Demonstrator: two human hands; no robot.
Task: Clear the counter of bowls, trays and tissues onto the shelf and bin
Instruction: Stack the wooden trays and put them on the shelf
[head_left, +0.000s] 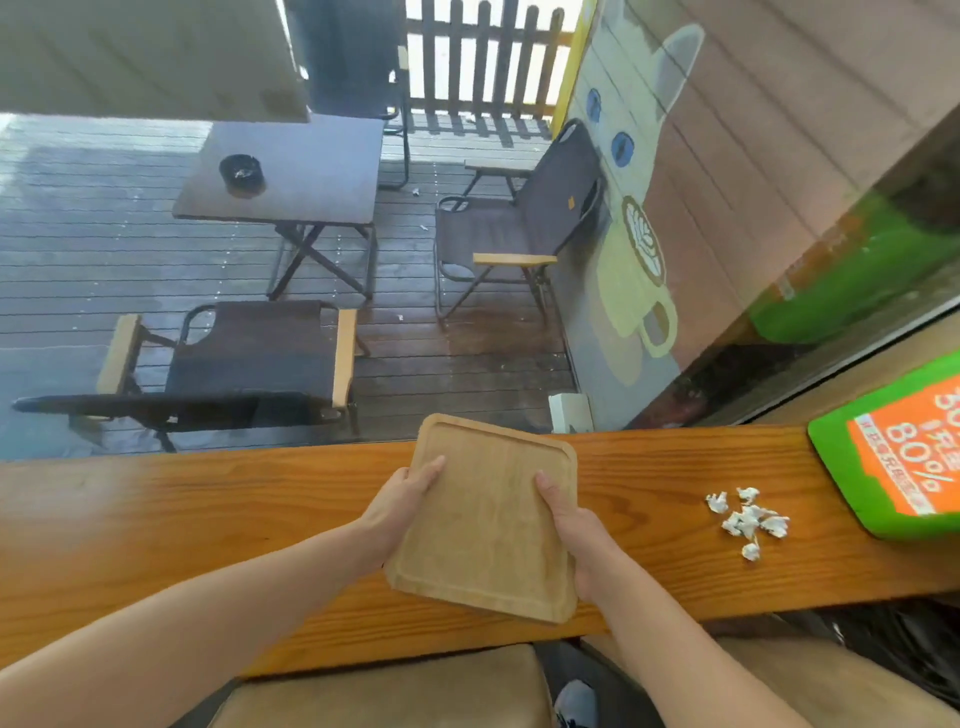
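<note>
A square light wooden tray (488, 525) is held over the middle of the long wooden counter (156, 525), slightly tilted. My left hand (402, 501) grips its left edge with the thumb on top. Gripping the right edge is my right hand (571, 525), thumb also on top. Several crumpled white tissue scraps (748, 519) lie on the counter to the right, apart from both hands.
A green and orange sign (893, 462) lies at the counter's right end. A window stands right behind the counter, with a terrace table and folding chairs outside. Padded stools (384, 691) sit below the counter's near edge.
</note>
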